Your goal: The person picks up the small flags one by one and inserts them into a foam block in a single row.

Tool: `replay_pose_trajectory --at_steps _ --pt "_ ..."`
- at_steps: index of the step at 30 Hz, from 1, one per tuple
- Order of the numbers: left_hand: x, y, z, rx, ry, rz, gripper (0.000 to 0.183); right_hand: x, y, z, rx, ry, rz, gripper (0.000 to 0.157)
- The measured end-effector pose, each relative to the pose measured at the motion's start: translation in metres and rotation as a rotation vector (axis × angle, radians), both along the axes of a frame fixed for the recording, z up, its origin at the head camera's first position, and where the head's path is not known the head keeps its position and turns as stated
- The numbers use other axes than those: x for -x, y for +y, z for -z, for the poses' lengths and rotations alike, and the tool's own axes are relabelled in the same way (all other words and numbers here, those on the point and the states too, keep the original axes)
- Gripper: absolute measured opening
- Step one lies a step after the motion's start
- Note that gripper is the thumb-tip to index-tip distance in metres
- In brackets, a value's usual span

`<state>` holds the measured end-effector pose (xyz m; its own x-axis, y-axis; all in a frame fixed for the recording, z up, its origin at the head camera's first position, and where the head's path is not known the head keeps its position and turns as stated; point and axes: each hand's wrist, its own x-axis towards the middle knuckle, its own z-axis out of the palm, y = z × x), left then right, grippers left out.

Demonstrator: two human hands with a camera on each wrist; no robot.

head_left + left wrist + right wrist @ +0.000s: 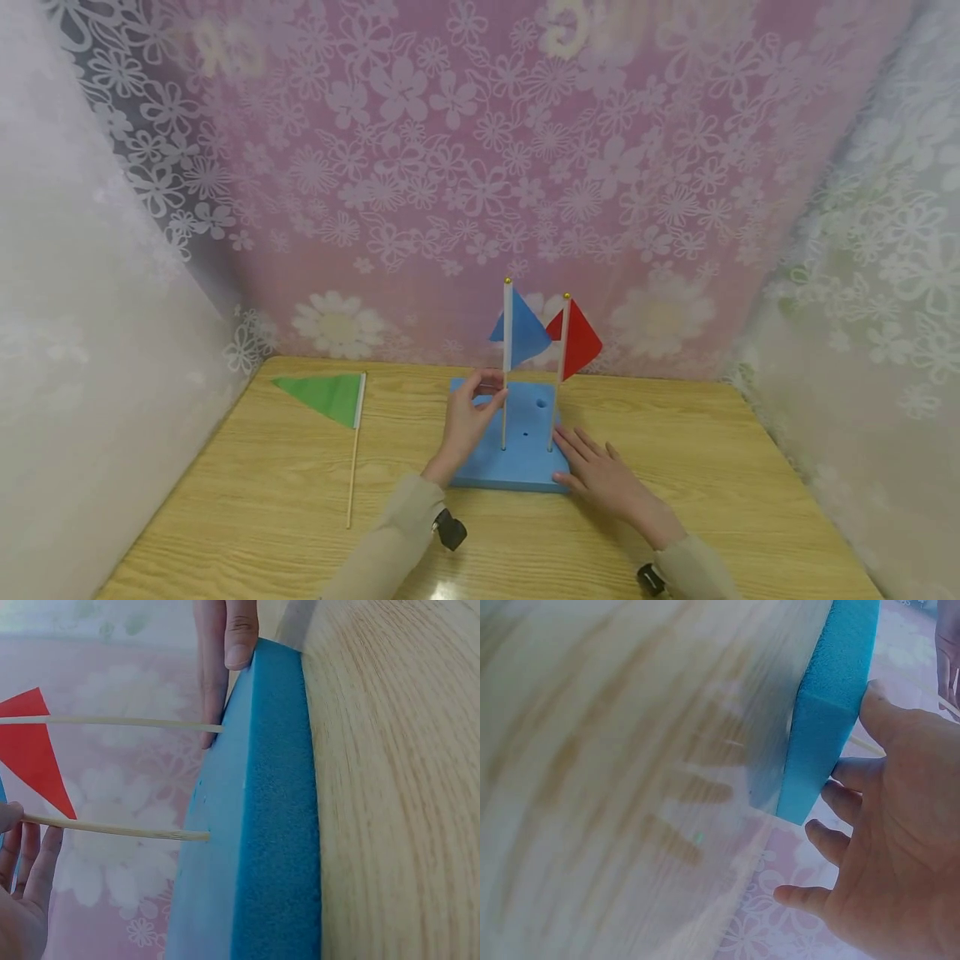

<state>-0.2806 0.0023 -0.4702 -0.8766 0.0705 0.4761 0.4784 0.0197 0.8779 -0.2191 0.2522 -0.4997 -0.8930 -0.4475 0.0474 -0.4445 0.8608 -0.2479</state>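
A blue foam block (517, 472) lies on the table, with small holes in its top. A blue pennant flag (528, 332) stands upright at the block's front, its stick's lower end at the surface. My left hand (468, 425) pinches that stick (120, 829) between thumb and fingers, below the cloth. Further right a red pennant flag (581, 340) stands in the block near its right edge. My right hand (606, 477) rests against the block's right side with fingers extended; its fingertips touch the foam (817, 742).
A green pennant flag (330, 400) lies on the wooden table (247, 492) to the left, its stick (352, 483) pointing toward me. Flower-patterned curtains (465, 167) hang behind the table and on both sides.
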Motion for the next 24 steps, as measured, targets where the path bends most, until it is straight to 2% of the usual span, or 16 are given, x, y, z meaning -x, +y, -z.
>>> replay_pose_trajectory --at_steps 4,9,16,24 --pt "0.001 0.000 0.004 0.005 0.011 0.002 0.021 0.000 0.001 0.002 0.000 0.008 0.000 0.068" --pt "0.001 0.000 0.007 0.080 0.002 -0.022 0.018 0.003 0.003 0.005 -0.013 0.004 0.000 0.069" --pt "0.001 0.001 0.012 0.148 -0.017 -0.017 0.017 0.003 0.003 0.006 -0.016 -0.004 0.005 0.071" --pt "0.001 0.001 0.015 0.155 0.007 -0.007 0.015 0.002 0.002 0.003 -0.010 0.002 0.002 0.069"
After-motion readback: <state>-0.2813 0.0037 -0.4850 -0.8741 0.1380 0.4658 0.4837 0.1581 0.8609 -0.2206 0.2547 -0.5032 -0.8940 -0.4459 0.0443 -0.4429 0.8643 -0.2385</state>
